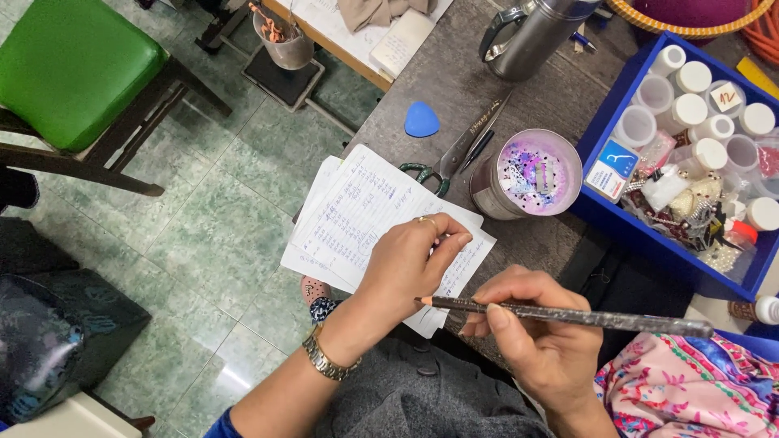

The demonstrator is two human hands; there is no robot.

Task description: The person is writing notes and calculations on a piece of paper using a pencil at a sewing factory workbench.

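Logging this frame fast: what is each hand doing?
Left hand: closed on the handwritten papers.
Right hand: closed on the dark pencil.

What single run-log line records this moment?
left hand: holds paper sheets | right hand: holds pencil | nearby: purple tin, scissors

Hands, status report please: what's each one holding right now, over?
Left hand pinning handwritten papers to the table edge. Right hand gripping a dark pencil, tip over the papers. Round tin and scissors just beyond.
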